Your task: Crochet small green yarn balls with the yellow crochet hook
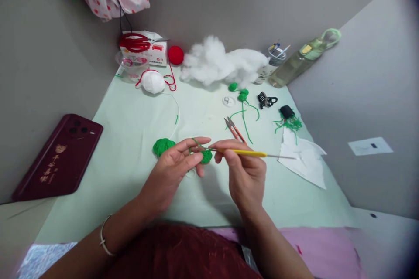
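Note:
My left hand pinches a small green crocheted piece between thumb and fingers, with green yarn running over its index finger. In my right hand is a crochet hook with a yellow handle; its tip points left and meets the top of the green piece. The hook's thin metal rear end sticks out to the right. A green yarn ball lies just left of my left fingers. Orange-handled thread snips rest beyond my right hand.
At the back are white stuffing, red yarn, white yarn, red scissors on a box, a pen cup and a bottle. Green pieces, a hair clip and white scraps lie rightward; a phone is left.

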Motion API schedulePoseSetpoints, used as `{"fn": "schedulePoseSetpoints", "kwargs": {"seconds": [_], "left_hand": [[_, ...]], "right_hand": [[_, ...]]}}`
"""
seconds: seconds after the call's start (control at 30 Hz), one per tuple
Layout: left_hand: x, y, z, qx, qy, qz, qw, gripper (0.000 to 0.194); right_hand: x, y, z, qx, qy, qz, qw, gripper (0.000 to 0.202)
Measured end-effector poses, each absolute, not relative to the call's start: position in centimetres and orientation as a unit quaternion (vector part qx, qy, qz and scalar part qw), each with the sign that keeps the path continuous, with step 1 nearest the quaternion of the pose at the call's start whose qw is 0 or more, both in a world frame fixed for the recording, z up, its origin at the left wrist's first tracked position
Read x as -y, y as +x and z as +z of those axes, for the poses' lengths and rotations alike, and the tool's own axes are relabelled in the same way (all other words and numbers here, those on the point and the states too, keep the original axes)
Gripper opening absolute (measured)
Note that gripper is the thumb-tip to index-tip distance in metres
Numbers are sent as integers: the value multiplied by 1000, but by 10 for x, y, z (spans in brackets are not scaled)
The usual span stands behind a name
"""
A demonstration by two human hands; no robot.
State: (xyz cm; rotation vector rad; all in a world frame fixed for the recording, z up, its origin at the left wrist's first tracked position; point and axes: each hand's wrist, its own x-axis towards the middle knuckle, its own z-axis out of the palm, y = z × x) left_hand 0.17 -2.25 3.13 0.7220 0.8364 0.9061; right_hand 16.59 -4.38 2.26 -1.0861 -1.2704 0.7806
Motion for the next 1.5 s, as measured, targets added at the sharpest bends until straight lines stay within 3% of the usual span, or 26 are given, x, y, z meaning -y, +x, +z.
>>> {"fn": "schedulePoseSetpoints", "kwargs": {"seconds": [0.2,0.3,0.6,0.77,0.93,1.03,1.13,1.2,1.33,1.5], "left_hand": [[22,-4,30,-391,346,409,748,26],[22,-5,30,-405,358,412,734,25],[23,-4,32,-461,421,433,650,29],[26,-1,31,-484,444,454,601,28],[23,-2,33,-411,324,414,745,54],[18,-6,35,-364,244,377,816,47],[15,-9,36,-356,236,387,817,37],[15,-8,35,-362,267,389,804,36],[18,-5,32,-379,325,411,763,38],[17,-7,31,-365,321,402,776,56]], "right_hand": [[41,171,19,493,-437,427,620,21],[43,170,24,506,-436,414,619,22],[54,166,29,699,-432,164,545,27],[52,166,26,754,-413,94,502,24],[50,167,17,792,-388,-40,469,31],[51,167,21,730,-419,83,533,33],[48,166,28,603,-437,250,620,27],[45,164,30,575,-424,314,625,24],[43,161,28,608,-437,305,589,22],[50,162,27,620,-425,295,590,23]]}}
